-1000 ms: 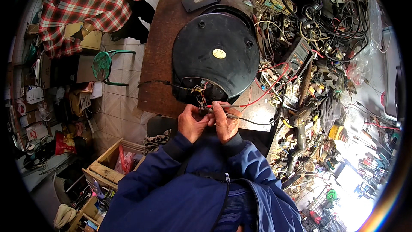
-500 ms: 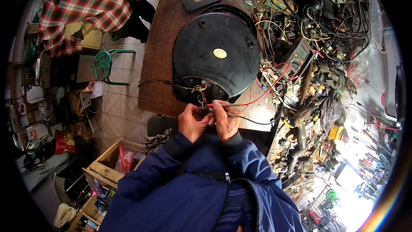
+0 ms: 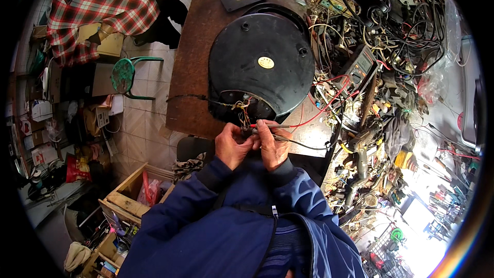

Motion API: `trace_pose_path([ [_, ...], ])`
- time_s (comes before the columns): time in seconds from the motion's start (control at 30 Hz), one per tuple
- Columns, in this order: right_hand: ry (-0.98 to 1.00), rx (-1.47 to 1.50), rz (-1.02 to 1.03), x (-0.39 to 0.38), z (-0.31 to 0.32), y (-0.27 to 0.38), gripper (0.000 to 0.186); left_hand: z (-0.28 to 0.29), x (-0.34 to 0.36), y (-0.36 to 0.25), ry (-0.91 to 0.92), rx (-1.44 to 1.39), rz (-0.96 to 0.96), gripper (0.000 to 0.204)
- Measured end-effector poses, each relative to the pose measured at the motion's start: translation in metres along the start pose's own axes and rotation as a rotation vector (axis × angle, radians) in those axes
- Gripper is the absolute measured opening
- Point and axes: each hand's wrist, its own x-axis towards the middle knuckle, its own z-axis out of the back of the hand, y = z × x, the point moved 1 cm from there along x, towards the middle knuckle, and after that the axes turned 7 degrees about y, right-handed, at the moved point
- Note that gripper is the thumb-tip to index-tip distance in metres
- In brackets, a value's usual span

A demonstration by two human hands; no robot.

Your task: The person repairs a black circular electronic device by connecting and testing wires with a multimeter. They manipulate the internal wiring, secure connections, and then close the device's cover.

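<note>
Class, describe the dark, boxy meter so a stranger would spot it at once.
Start at the large round black casing on the brown wooden table. Move right, to the edge of the heap of tangled wires and loose parts, where a dark, boxy meter lies tilted. Its grey screen and round dial set it apart from that clutter.

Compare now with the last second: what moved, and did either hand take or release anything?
Nothing was visibly taken up or let go. The view shifted slightly, so the black round device sits a touch higher and farther right in the picture. The left hand is still at the exposed wires, the right hand still holds the test probes, and the multimeter stays put.
</note>
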Motion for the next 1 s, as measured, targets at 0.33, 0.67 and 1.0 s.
trace_pose_path([
  [0.33, -0.025, 0.073, 0.024, 0.001, 0.007, -0.001, 0.030, 0.003, 0.001, 0.002, 0.031, 0.023, 0.006, 0.043],
  [0.67, -0.258, -0.114, 0.079, 0.032, 0.199, 0.017, 0.018, 0.011, 0.003, 0.006, 0.293, -0.351, 0.054, 0.029],
  [1.0, -0.667, -0.172, -0.031, 0.035, 0.330, -0.003, 0.047, 0.011, 0.002, 0.004, 0.435, -0.578, 0.216, 0.034],
])
